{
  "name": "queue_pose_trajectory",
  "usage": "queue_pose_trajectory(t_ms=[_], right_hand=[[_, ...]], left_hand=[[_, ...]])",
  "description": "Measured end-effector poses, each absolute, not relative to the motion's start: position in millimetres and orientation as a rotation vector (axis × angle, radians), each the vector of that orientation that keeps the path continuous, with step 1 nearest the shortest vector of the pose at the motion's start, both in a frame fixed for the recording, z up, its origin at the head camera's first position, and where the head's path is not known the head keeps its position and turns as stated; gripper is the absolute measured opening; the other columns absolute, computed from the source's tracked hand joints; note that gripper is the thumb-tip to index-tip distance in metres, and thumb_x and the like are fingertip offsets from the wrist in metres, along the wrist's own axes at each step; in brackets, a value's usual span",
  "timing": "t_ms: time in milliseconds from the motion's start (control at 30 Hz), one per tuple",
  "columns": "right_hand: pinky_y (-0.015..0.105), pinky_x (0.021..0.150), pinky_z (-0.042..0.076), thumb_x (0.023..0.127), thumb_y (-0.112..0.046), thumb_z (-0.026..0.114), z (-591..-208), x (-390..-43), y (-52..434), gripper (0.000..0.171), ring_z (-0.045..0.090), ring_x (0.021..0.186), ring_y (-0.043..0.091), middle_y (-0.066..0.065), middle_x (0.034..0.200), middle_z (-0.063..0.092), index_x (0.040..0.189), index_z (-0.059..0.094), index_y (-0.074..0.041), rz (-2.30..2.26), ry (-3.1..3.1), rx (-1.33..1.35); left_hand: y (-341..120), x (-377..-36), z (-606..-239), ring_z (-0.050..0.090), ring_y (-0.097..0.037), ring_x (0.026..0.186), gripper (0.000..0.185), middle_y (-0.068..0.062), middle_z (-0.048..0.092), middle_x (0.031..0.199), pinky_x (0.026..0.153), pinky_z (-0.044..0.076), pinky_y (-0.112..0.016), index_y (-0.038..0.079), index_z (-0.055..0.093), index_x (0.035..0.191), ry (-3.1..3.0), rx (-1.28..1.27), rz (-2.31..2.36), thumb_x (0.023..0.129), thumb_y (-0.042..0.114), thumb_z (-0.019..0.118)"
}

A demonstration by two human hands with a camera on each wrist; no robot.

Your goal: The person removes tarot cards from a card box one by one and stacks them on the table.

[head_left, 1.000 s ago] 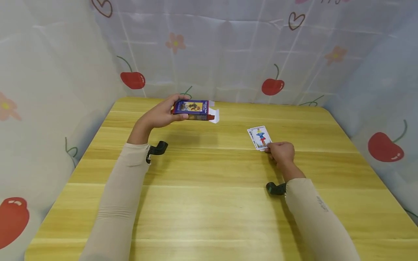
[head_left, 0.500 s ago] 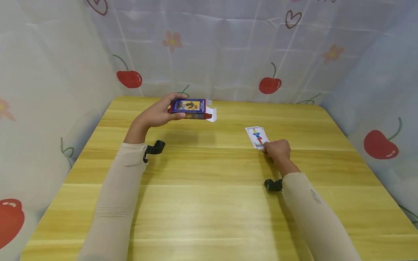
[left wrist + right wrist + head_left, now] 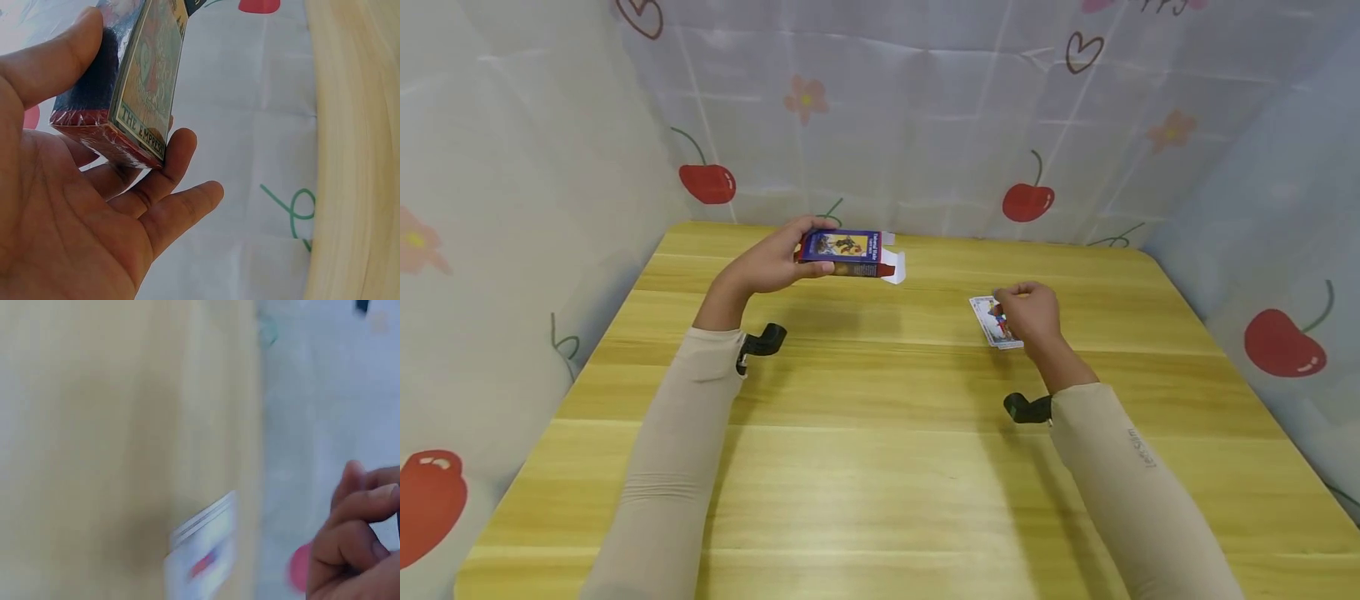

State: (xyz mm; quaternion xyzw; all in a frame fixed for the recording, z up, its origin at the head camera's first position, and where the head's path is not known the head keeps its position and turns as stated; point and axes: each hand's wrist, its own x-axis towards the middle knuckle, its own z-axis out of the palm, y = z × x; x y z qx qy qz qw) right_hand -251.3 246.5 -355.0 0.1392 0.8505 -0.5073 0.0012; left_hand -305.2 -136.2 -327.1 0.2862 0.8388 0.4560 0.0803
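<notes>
Showing the left hand (image 3: pixel 767 265) gripping the open card box (image 3: pixel 844 252) above the table (image 3: pixel 880 467); right hand (image 3: pixel 1030 315), fingers curled, over the thin card stack (image 3: pixel 990 325), grasp unclear. Cards look light, slick, bendable; best pinched by long edges.

A small makeshift recording booth, not a lived-in room: a pale wooden surface (image 3: pixel 880 467) hemmed in on three sides by hanging plastic sheeting (image 3: pixel 925 117) printed with red cherries, pink flowers and outlined hearts.
</notes>
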Motion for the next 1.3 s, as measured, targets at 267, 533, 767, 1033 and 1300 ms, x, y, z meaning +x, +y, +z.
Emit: queue_pose_trajectory(t_ms=[267, 533, 767, 1033, 1300], right_hand=[[0.024, 0.047, 0.03, 0.098, -0.028, 0.06, -305.5, -263.3, 175.3, 0.027, 0.034, 0.049, 0.008, 0.003, 0.09, 0.067, 0.116, 0.057, -0.007, -1.659, 2.609, -0.045], [0.027, 0.047, 0.03, 0.097, -0.026, 0.061, -300.8, -282.2, 130.4, 0.022, 0.035, 0.05, 0.012, 0.009, 0.105, 0.068, 0.114, 0.061, -0.011, -1.524, 2.633, -0.037], [0.028, 0.047, 0.028, 0.096, -0.034, 0.062, -301.8, -289.4, 117.6, 0.029, 0.034, 0.05, 0.012, 0.01, 0.107, 0.068, 0.114, 0.06, -0.011, -1.44, 2.641, 0.014], [0.027, 0.047, 0.028, 0.095, -0.032, 0.064, -300.8, -290.5, 114.3, 0.028, 0.035, 0.052, 0.012, 0.01, 0.105, 0.068, 0.114, 0.059, -0.012, -1.401, 2.633, 0.107], [0.027, 0.046, 0.027, 0.092, -0.035, 0.068, -301.7, -289.6, 129.9, 0.034, 0.031, 0.048, 0.011, -0.001, 0.084, 0.061, 0.115, 0.058, -0.012, -1.406, 2.614, 0.131]], left_hand=[[-132.7, -306.4, -327.4, 0.048, -0.029, 0.12, 0.064, -0.015, 0.042, 0.142, 0.099, 0.047, -0.045, 0.012, 0.034, 0.148, 2.498, 0.886, 1.37, 0.095, 0.022, 0.067], [-130.6, -308.2, -330.5, 0.048, -0.029, 0.121, 0.063, -0.015, 0.041, 0.141, 0.098, 0.049, -0.046, 0.011, 0.034, 0.147, 2.477, 0.893, 1.389, 0.095, 0.023, 0.067], [-132.8, -309.6, -330.1, 0.049, -0.029, 0.12, 0.063, -0.014, 0.04, 0.141, 0.096, 0.05, -0.044, 0.009, 0.034, 0.147, 2.452, 0.923, 1.419, 0.095, 0.024, 0.067], [-132.3, -309.7, -328.7, 0.049, -0.029, 0.12, 0.064, -0.013, 0.041, 0.141, 0.097, 0.049, -0.045, 0.009, 0.034, 0.147, 2.472, 0.91, 1.403, 0.094, 0.025, 0.067], [-133.0, -308.6, -328.7, 0.049, -0.028, 0.121, 0.064, -0.013, 0.04, 0.143, 0.098, 0.049, -0.045, 0.013, 0.035, 0.148, 2.493, 0.875, 1.389, 0.094, 0.025, 0.068]])
